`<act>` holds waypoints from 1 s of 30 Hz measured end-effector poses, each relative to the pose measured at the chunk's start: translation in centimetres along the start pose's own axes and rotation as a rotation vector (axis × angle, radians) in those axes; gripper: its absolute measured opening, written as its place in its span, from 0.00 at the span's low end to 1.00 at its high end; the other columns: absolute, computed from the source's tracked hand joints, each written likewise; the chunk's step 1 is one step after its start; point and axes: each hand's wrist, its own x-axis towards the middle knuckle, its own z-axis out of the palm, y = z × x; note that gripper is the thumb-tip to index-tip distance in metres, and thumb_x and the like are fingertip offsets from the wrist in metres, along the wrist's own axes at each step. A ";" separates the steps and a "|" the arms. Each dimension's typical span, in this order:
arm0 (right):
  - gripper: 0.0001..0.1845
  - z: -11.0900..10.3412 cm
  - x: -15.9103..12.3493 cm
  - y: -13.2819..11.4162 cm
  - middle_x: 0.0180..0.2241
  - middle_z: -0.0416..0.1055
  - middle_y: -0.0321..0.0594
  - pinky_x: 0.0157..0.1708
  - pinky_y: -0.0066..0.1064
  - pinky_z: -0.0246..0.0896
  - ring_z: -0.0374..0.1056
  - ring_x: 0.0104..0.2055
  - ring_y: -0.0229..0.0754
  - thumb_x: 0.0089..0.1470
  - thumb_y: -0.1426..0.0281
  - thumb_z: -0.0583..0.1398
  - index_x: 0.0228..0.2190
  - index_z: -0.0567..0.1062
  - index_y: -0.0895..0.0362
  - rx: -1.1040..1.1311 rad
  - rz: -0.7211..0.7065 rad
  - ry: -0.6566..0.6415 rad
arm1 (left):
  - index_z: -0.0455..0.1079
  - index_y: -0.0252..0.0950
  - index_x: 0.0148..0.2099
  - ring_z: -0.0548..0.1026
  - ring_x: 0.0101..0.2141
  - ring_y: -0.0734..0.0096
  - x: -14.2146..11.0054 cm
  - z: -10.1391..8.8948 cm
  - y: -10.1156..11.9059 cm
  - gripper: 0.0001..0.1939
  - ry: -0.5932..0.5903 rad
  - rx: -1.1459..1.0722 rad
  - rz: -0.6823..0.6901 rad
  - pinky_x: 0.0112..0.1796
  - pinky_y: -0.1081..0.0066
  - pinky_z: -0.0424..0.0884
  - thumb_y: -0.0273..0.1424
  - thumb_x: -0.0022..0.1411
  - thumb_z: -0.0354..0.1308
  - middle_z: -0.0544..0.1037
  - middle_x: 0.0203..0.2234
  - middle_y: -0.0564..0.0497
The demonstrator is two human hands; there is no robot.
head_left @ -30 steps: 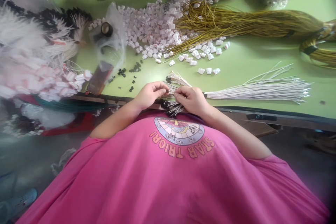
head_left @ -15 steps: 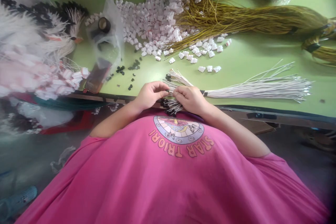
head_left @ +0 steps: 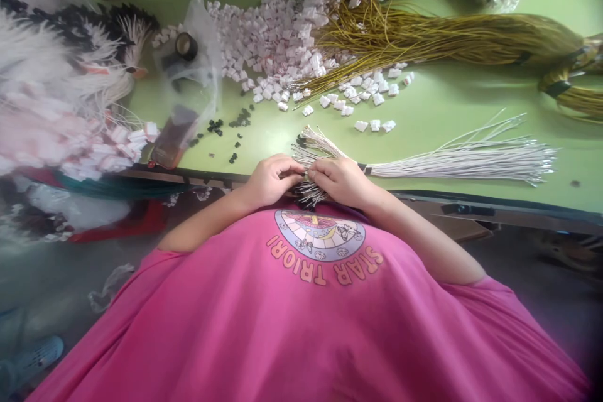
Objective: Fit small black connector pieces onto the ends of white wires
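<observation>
A bundle of white wires (head_left: 443, 166), bound with black tape (head_left: 365, 168), lies along the table's front edge. Its left ends fan out between my hands. My right hand (head_left: 342, 181) is closed over these ends, its thumb and fingers pinching white wire. Opposite it, my left hand (head_left: 276, 179) has thumb and forefinger pinched at the wire tips; what they hold is too small to make out. Small black connectors (head_left: 307, 204) sit on some wire ends just below the fingers. More loose black connectors (head_left: 215, 127) lie on the table to the left.
White connectors (head_left: 268, 38) are heaped behind, beside a long yellow wire bundle (head_left: 471, 38). A plastic bag (head_left: 200, 44), a tape roll (head_left: 186, 46) and a phone (head_left: 174, 138) lie left. Further left are white wires with connectors (head_left: 70, 107). The green table's (head_left: 494, 198) front edge runs before me.
My left hand has dropped slightly toward me, its fingertips lower against the wire ends. My right hand keeps its grip. Brown wires at the back left have shifted.
</observation>
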 end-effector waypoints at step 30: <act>0.13 -0.3 -0.4 -0.2 0.31 0.77 0.41 0.37 0.34 0.65 0.71 0.32 0.40 0.47 0.71 0.58 0.33 0.81 0.58 0.235 0.236 0.115 | 0.68 0.37 0.32 0.70 0.35 0.68 2.5 -7.7 -5.6 0.02 0.264 0.657 -0.210 0.39 0.65 0.67 0.26 0.56 0.55 0.74 0.32 0.48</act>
